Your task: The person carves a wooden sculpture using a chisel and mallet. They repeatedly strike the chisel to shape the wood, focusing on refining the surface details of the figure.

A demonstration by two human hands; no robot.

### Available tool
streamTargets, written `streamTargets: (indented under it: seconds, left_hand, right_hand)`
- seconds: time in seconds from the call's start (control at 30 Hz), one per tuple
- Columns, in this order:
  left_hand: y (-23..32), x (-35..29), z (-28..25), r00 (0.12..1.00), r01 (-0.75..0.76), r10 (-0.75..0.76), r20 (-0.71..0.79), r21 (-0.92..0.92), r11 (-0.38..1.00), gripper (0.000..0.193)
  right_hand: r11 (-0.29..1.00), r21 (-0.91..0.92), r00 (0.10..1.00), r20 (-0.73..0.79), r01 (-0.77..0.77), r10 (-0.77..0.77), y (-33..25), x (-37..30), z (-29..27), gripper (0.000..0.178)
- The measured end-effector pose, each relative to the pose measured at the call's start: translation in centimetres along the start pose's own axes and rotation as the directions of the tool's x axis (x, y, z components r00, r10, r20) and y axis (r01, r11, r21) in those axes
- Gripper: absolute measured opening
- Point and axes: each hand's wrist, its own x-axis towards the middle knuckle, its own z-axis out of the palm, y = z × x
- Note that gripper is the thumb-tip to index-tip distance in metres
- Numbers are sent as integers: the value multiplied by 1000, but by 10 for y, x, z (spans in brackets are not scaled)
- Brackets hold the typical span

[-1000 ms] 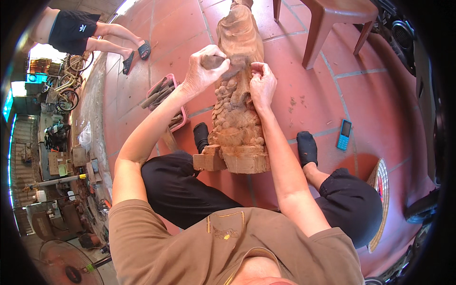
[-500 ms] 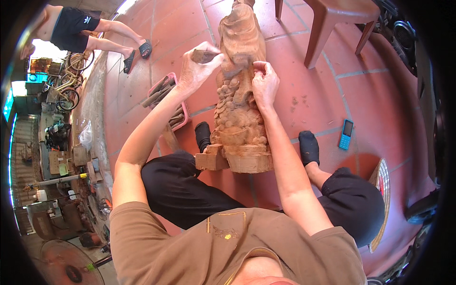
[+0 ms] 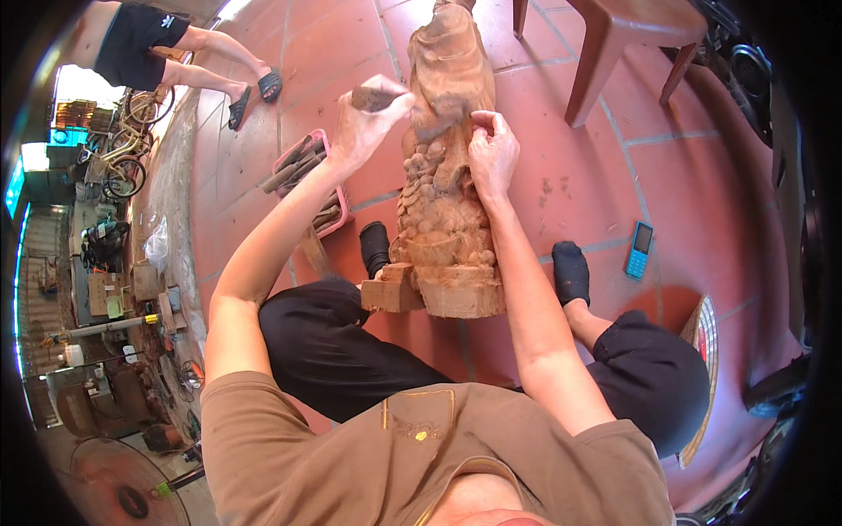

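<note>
A carved wooden statue point(image 3: 443, 188) lies lengthwise in front of me, its base toward me and deep folds and knobby relief along its upper side. My left hand point(image 3: 364, 127), raised at the statue's left edge, is closed round a brown, block-like piece point(image 3: 372, 98) whose exact kind I cannot tell. The fingertips of this hand are a little blurred. At the statue's right side, my right hand point(image 3: 494, 156) has its fingers curled in a pinch; what they hold, if anything, is hidden. Between both hands, a greyish blurred patch crosses the carving, too smeared to name.
A pink basket point(image 3: 336, 223) of wooden-handled tools stands left of the statue. A brown plastic chair point(image 3: 605, 44) is at far right, a blue keypad phone point(image 3: 639, 250) on the tiles, a conical hat point(image 3: 702, 377) by my right knee. Another person's legs point(image 3: 215, 66) show at upper left.
The whole view has shifted slightly. My left hand, with the brown piece, has tilted a little; my right hand keeps nearly the same place beside the statue.
</note>
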Motion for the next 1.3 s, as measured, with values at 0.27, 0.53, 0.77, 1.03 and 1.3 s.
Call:
streamTargets:
  seconds: [0.27, 0.53, 0.77, 1.03, 1.3]
  left_hand:
    - [-4, 4, 20, 982, -187, 187, 15, 56, 981, 12]
    - [10, 3, 1, 998, -62, 63, -20, 36, 997, 12]
    - [-4, 3, 19, 992, -128, 127, -14, -39, 991, 12]
    - [-1, 12, 0, 998, -58, 54, -42, -92, 994, 12]
    - [-8, -4, 13, 991, -134, 135, -23, 42, 990, 11]
  right_hand:
    - [999, 13, 999, 28, -33, 32, 0, -1, -2, 17]
    - [1000, -16, 1000, 12, 9, -9, 3, -1, 0, 17]
    - [1000, 4, 1000, 24, -12, 12, 3, -1, -3, 17]
    - [1000, 9, 1000, 29, -4, 3, 1, -1, 0, 16]
    - [1000, 15, 1000, 25, 1, -1, 5, 1, -1, 16]
